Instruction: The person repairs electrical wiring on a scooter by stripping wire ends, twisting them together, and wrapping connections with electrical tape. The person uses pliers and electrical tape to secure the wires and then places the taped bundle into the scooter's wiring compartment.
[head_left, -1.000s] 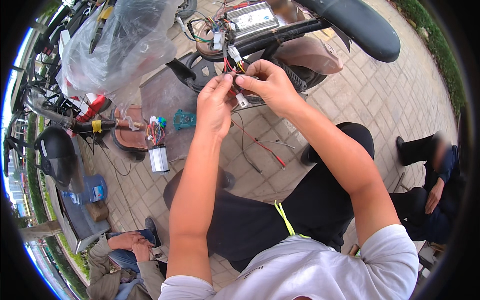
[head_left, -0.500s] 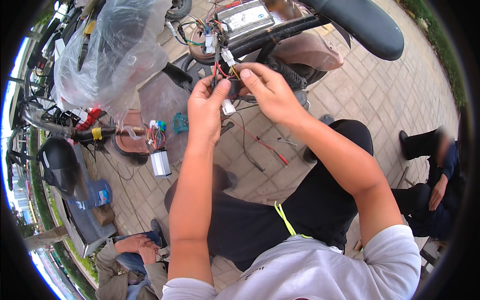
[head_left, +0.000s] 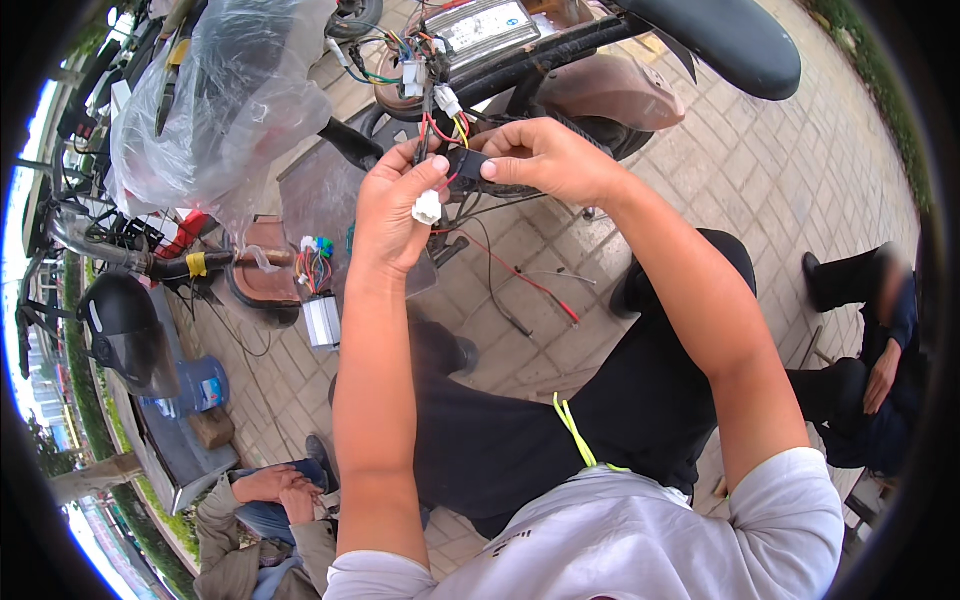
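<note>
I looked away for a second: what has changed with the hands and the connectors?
Hardly anything: both hands kept working at the wire bundle. The left hand still pinches the white connector, and the right hand still grips the black connector. The grey box on the paving stayed put.

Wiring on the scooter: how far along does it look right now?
Done: the scooter's bundle of coloured wires hangs exposed. In hand: left hand pinches a white connector, right hand holds a black connector; the two are apart. Left: a silver box with loose wires lies on the paving.
</note>
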